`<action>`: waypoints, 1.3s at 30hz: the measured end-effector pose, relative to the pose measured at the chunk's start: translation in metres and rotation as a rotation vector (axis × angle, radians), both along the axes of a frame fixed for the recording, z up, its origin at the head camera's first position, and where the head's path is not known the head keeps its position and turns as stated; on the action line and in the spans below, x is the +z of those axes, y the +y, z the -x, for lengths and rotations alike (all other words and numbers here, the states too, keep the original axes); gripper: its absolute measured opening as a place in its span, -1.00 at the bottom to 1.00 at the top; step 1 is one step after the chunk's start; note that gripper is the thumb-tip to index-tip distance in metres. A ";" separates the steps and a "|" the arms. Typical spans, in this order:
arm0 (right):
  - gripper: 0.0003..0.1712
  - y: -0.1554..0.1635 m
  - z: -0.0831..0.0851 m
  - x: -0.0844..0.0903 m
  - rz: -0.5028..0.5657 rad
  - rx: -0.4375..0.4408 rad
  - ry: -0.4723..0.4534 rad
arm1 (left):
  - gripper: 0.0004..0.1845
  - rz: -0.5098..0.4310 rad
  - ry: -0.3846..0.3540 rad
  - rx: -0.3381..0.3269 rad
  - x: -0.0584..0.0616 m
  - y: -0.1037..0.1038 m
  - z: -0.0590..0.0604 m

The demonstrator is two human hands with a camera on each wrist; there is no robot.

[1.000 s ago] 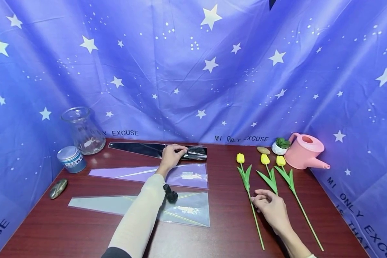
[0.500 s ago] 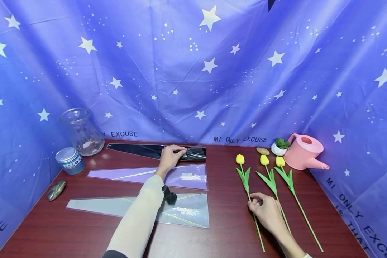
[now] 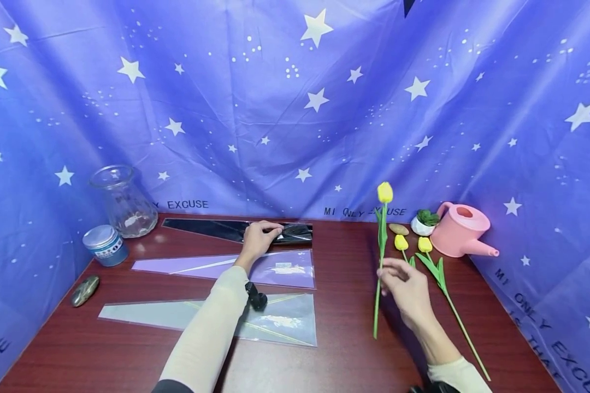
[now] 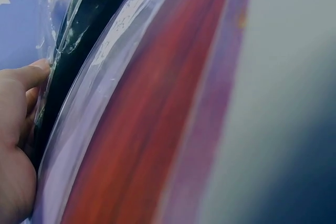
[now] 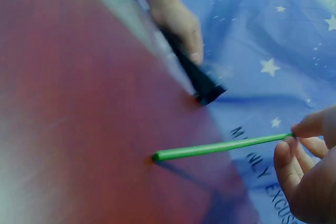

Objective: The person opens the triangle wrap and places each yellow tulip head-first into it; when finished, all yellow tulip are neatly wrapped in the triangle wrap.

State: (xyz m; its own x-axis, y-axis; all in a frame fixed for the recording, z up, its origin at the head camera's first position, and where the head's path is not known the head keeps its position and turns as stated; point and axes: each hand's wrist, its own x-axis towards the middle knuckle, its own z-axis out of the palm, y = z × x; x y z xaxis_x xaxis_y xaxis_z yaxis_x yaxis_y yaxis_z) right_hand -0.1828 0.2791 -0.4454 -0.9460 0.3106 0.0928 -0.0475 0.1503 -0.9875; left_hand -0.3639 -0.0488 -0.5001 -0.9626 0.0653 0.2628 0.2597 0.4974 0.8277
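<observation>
A yellow tulip (image 3: 384,192) stands nearly upright above the table (image 3: 344,355), its stem pinched by the right hand (image 3: 407,288). The left hand (image 3: 255,239) grips a black sleeve (image 3: 216,227) at the table's back. Two tulips (image 3: 425,245) lie beside.

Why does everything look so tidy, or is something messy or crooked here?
Little stands out. The black wrapping sleeve is crumpled at the end the left hand grips, unlike the flat purple sleeve. One yellow tulip stands upright, pinched by the right hand.
</observation>
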 end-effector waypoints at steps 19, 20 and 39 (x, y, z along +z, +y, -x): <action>-0.75 -0.044 0.120 0.016 0.724 -0.324 0.291 | -0.87 0.054 -0.047 0.013 0.013 0.005 0.003; -0.75 -0.046 0.124 0.013 0.738 -0.348 0.292 | -0.87 0.065 -0.046 0.013 0.013 0.006 0.002; -0.79 -0.111 0.151 -0.025 0.704 -0.517 0.216 | -0.88 0.059 -0.012 0.069 0.013 0.018 0.001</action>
